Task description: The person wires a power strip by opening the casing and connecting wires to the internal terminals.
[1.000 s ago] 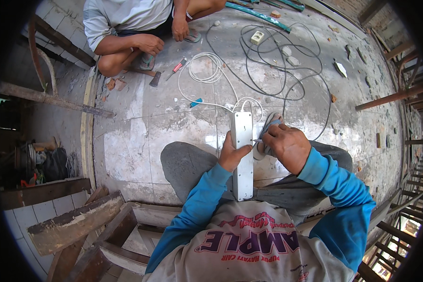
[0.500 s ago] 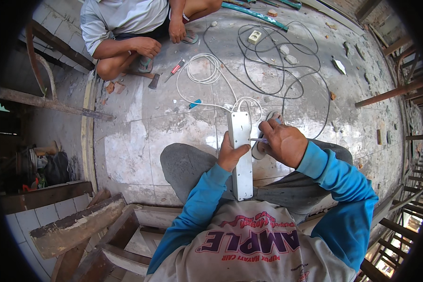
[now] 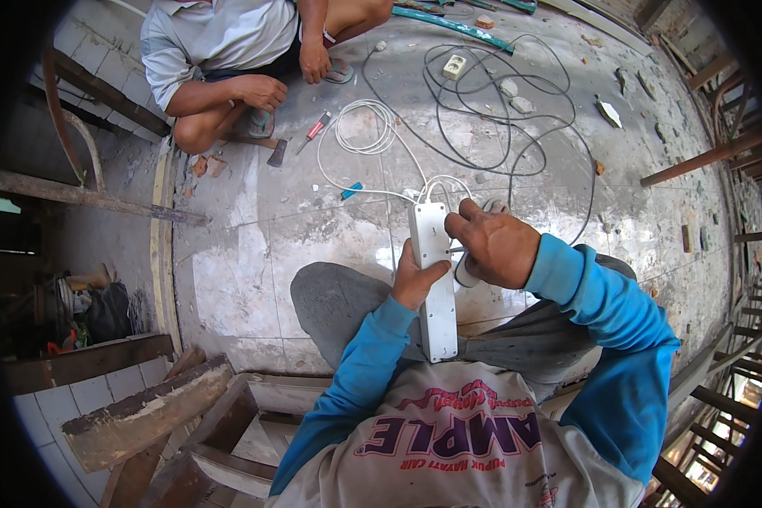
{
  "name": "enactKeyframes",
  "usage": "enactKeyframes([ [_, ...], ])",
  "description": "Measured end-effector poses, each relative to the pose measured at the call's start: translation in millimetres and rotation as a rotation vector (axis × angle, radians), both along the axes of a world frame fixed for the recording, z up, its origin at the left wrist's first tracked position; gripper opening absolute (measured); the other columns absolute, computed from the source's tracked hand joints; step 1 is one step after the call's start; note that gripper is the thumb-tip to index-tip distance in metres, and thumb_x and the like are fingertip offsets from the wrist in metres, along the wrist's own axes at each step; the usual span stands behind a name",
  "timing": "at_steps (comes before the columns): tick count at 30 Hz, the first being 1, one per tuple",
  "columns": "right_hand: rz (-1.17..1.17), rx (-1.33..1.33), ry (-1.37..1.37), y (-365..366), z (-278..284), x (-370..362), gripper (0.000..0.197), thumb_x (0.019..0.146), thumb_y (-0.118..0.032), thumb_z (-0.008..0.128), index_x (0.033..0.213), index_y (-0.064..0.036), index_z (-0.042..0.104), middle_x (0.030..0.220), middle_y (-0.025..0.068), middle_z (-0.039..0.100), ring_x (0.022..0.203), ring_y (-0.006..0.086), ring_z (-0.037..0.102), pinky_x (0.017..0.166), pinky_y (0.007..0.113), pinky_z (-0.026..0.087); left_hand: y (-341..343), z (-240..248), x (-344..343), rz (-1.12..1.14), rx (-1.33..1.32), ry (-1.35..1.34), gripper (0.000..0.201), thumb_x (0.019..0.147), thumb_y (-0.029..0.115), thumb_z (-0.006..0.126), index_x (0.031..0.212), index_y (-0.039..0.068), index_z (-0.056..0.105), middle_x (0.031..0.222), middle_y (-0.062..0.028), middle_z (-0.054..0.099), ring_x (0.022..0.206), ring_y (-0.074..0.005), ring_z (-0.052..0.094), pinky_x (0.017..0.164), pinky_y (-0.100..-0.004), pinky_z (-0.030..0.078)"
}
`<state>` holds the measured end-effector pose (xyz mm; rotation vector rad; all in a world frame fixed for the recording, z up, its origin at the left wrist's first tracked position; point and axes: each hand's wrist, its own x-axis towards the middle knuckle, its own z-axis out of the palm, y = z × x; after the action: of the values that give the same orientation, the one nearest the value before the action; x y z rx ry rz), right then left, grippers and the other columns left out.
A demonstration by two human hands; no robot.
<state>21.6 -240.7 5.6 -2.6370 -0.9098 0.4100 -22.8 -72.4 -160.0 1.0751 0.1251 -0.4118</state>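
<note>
A long white power strip (image 3: pixel 438 317) lies upright before my body, its flat side with small screws facing up. My left hand (image 3: pixel 418 278) is closed round its left edge, thumb across the top. My right hand (image 3: pixel 501 247) is closed on a screwdriver (image 3: pixel 457 250); only the thin metal shaft shows, its tip at the strip's right edge near a screw hole. The fingers hide the handle. From the strip's far end runs a white cable (image 3: pixel 415 157), looped in a coil on the floor.
A red-handled screwdriver (image 3: pixel 315 129), a small blue item (image 3: pixel 352 190) and a hatchet (image 3: pixel 278 152) lie beyond on the left. Another person (image 3: pixel 220 51) squats there. A black cable (image 3: pixel 491 118) with a pale socket (image 3: pixel 455 68) sprawls at the far right. Timber pieces (image 3: pixel 144 411) lie near left.
My right hand has turned and shifted slightly left, its fingers now covering the screwdriver's handle. The left hand and the power strip have stayed nearly in place.
</note>
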Motion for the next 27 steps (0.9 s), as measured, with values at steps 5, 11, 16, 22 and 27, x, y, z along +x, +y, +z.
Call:
enactKeyframes([
  [5, 0.035, -0.026, -0.035, -3.1, 4.1, 4.7, 0.039, 0.074, -0.003, 0.068, 0.110, 0.0030, 0.054, 0.103, 0.0251, 0.059, 0.080, 0.0410, 0.068, 0.066, 0.047, 0.056, -0.1, 0.2, 0.0, 0.002, -0.017, -0.014, 0.053, 0.081, -0.005, 0.063, 0.129, 0.001, 0.041, 0.110, -0.0128, 0.060, 0.091, -0.0208, 0.066, 0.077, -0.0357, 0.058],
  [11, -0.007, -0.017, -0.106, -3.9, -1.9, 1.5, 0.041, 0.072, -0.003, 0.070, 0.110, 0.0023, 0.054, 0.097, 0.0228, 0.060, 0.078, 0.0396, 0.068, 0.067, 0.047, 0.056, 2.4, -5.5, -0.3, 0.006, 0.010, -0.016, 0.053, 0.081, -0.003, 0.063, 0.129, 0.001, 0.042, 0.110, -0.0127, 0.061, 0.091, -0.0209, 0.066, 0.076, -0.0358, 0.058],
  [16, 0.112, 0.000, -0.103, -4.5, 12.4, 0.9, 0.041, 0.073, -0.003, 0.068, 0.111, 0.0014, 0.054, 0.095, 0.0218, 0.060, 0.081, 0.0387, 0.068, 0.067, 0.045, 0.056, 0.1, 0.4, 1.0, -0.001, -0.001, -0.006, 0.052, 0.081, -0.003, 0.064, 0.128, 0.000, 0.042, 0.110, -0.0131, 0.061, 0.090, -0.0212, 0.067, 0.076, -0.0358, 0.058],
  [22, 0.031, -0.069, -0.159, 4.0, 2.7, -2.2, 0.039, 0.076, -0.005, 0.066, 0.113, 0.0009, 0.055, 0.096, 0.0221, 0.060, 0.079, 0.0370, 0.069, 0.067, 0.042, 0.057, 1.4, -4.3, 0.2, 0.015, 0.036, 0.015, 0.053, 0.081, -0.003, 0.064, 0.130, 0.001, 0.042, 0.110, -0.0134, 0.061, 0.090, -0.0217, 0.067, 0.077, -0.0348, 0.058],
  [27, 0.086, -0.054, -0.164, -6.4, 4.3, -3.1, 0.031, 0.078, -0.006, 0.065, 0.106, 0.0043, 0.058, 0.089, 0.0210, 0.062, 0.079, 0.0356, 0.069, 0.065, 0.042, 0.057, 0.9, -10.3, 0.6, 0.014, 0.064, 0.008, 0.054, 0.081, -0.006, 0.063, 0.130, 0.001, 0.043, 0.112, -0.0133, 0.062, 0.094, -0.0220, 0.066, 0.079, -0.0354, 0.059],
])
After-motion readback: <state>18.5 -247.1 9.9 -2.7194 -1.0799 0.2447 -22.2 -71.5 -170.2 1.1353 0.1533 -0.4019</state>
